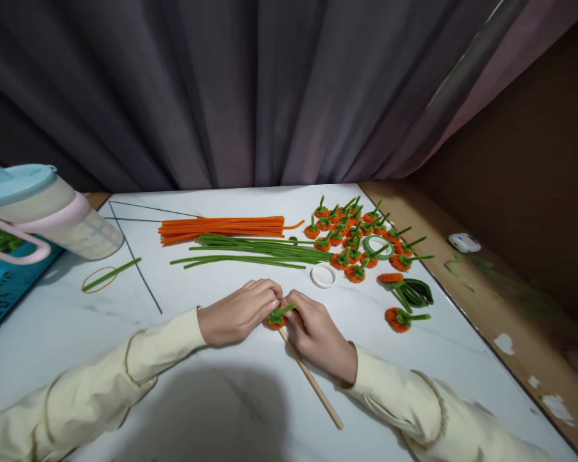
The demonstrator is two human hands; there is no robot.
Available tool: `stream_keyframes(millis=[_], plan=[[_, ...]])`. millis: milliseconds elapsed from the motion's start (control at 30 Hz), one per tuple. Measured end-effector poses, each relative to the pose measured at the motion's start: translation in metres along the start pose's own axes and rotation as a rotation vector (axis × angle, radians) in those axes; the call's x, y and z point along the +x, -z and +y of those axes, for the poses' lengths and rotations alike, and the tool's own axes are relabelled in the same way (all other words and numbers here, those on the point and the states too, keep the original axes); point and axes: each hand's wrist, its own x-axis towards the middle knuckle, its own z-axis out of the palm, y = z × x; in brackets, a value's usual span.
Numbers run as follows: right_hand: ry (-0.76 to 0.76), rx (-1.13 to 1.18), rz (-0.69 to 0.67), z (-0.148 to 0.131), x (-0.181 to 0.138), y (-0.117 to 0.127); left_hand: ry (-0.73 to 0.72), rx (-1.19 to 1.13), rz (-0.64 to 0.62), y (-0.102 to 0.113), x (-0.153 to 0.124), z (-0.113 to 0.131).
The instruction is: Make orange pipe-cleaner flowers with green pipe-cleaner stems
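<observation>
Both hands meet over the white table around a small pumpkin made of fuzzy pipe cleaner, orange with green leaf loops and a green stem pointing right. My left hand is closed on its left side, fingertips pressed at the rear edge. Closed at the right of it is my right hand, thumb and finger by the stem. A round wooden stick slants from just under the pumpkin towards the front right, passing beside my right hand; whether any finger grips it is hidden.
Beyond my hands lie orange pipe cleaners and green pipe cleaners. Several finished pumpkins crowd the back right, with green tape and a white ring. At the left stands a tumbler; earbuds case lies right.
</observation>
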Motion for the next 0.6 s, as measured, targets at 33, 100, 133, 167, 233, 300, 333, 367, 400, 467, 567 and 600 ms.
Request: stream_keyframes(millis=[33, 100, 133, 167, 233, 300, 333, 367, 400, 467, 567, 600], plan=[[0.0, 0.004, -0.002, 0.0, 0.0, 0.0, 0.008, 0.001, 0.015, -0.001, 0.0, 0.0], [0.001, 0.009, -0.003, 0.0, 0.0, -0.001, 0.006, 0.03, 0.034, -0.002, 0.0, 0.002], [0.001, 0.01, -0.002, 0.001, 0.0, -0.001, 0.001, 0.052, 0.04, -0.004, 0.0, 0.002], [0.001, 0.01, -0.002, 0.001, 0.0, -0.001, -0.002, 0.074, 0.049, -0.005, -0.001, 0.003], [-0.004, 0.009, -0.002, 0.001, 0.0, -0.001, -0.004, 0.112, 0.068, -0.008, -0.001, 0.003], [-0.015, 0.012, -0.002, 0.001, 0.0, -0.001, -0.011, 0.128, 0.092, -0.013, -0.002, 0.003], [-0.022, 0.018, 0.001, 0.0, 0.0, -0.001, -0.019, 0.129, 0.106, -0.015, -0.002, 0.002], [-0.032, 0.027, 0.004, 0.0, 0.0, 0.0, -0.032, 0.126, 0.121, -0.017, -0.003, 0.001], [-0.045, 0.041, 0.009, 0.0, 0.001, 0.0, -0.048, 0.122, 0.138, -0.019, -0.003, 0.0], [-0.075, 0.074, 0.021, -0.001, 0.001, 0.0, -0.081, 0.116, 0.181, -0.023, -0.004, -0.001], [-0.127, 0.126, 0.041, -0.002, 0.002, 0.001, -0.124, 0.109, 0.247, -0.026, -0.005, -0.004], [-0.148, 0.143, 0.043, -0.003, 0.003, 0.001, -0.131, 0.101, 0.269, -0.027, -0.005, -0.004]])
